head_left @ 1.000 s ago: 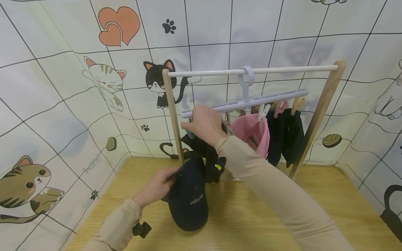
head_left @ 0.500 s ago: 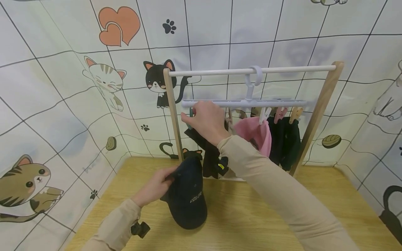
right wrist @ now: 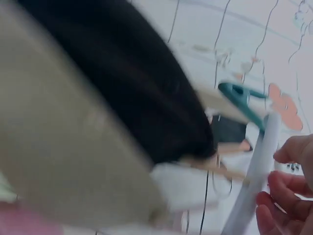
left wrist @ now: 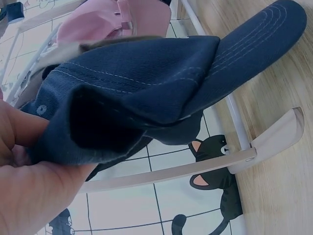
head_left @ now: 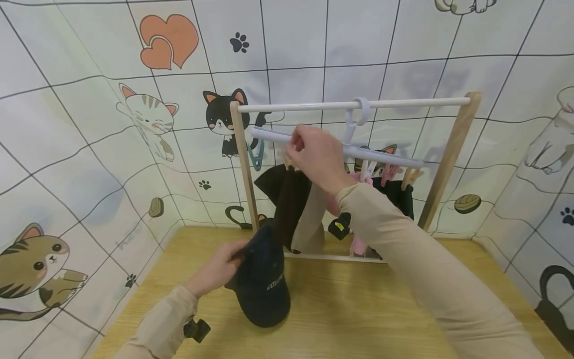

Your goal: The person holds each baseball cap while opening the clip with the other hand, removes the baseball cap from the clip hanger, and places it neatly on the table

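My left hand (head_left: pixel 219 269) grips the edge of a dark blue baseball cap (head_left: pixel 264 284) held on its side over the table; thumb and fingers pinch its fabric in the left wrist view, brim (left wrist: pixel 264 39) pointing away. My right hand (head_left: pixel 318 154) is at the pale lilac hanger (head_left: pixel 273 134), with loosely curled fingers (right wrist: pixel 288 196) right beside its bar and nothing between them. The hanger tilts, left end higher. A teal clothespin (head_left: pixel 256 155) hangs bare at that end. Close by hang a dark cloth (head_left: pixel 289 204) and a beige one (head_left: pixel 312 222), blurred in the right wrist view.
The hanger hooks on the white rail (head_left: pixel 296 106) of a wooden-legged rack (head_left: pixel 450 159). Further right, white, pink and orange clothespins (head_left: pixel 410 178) hold pink and dark cloths (head_left: pixel 396 197). The wooden table (head_left: pixel 350 309) meets a cat-print backdrop (head_left: pixel 296 45).
My right hand has moved right and up along the hanger. Its left end has risen and its right end dropped, uncovering the teal clothespin and the cloths. The left hand keeps the cap nearly still.
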Demonstrator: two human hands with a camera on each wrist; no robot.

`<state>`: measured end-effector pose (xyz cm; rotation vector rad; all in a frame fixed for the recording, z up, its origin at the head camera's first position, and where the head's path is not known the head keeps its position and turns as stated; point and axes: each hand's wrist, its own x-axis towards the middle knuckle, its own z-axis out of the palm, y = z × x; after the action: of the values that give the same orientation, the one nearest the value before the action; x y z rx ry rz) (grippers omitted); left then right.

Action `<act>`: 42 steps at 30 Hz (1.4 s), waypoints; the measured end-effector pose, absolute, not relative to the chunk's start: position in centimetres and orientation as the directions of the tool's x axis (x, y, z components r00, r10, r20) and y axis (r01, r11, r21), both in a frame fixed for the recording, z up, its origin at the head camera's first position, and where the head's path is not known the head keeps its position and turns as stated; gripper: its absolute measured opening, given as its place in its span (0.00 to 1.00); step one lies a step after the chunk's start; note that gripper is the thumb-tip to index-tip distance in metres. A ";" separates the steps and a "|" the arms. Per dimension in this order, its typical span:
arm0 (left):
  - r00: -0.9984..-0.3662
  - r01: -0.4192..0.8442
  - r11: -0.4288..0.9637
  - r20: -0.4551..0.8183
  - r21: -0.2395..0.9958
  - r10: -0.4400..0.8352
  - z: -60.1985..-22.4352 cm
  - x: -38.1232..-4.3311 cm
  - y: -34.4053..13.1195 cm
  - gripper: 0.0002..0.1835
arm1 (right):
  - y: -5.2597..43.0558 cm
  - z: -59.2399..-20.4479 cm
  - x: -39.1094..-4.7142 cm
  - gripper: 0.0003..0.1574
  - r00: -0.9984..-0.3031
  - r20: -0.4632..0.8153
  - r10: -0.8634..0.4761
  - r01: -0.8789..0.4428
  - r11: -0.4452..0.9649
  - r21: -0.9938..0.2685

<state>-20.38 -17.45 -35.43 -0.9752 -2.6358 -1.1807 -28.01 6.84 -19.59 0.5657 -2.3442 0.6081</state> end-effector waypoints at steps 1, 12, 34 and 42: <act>-0.795 0.582 0.495 0.323 0.645 0.514 -35.5 -20.4 -17.5 0.21 | 7.3 -19.5 -28.2 0.10 -0.695 0.678 -0.239 -0.536 0.801 -0.266; -0.830 0.537 0.513 0.311 0.669 0.463 -35.6 -20.2 -18.4 0.23 | 11.3 -20.2 -30.2 0.20 -0.669 0.583 -0.461 -0.622 0.777 -0.099; -0.853 0.514 0.488 0.362 0.705 0.376 -36.3 -19.2 -20.9 0.20 | 12.2 -20.9 -30.5 0.37 -0.662 0.473 -0.581 -0.567 0.801 0.192; -0.862 0.494 0.434 0.360 0.754 0.355 -36.8 -19.0 -21.3 0.22 | 12.1 -21.4 -30.3 0.42 -0.589 0.454 -0.669 -0.609 0.736 0.295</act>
<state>-19.02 -21.25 -36.80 -0.7556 -2.5323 -1.4072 -30.30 12.14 -21.38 0.9642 -2.3888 -0.1447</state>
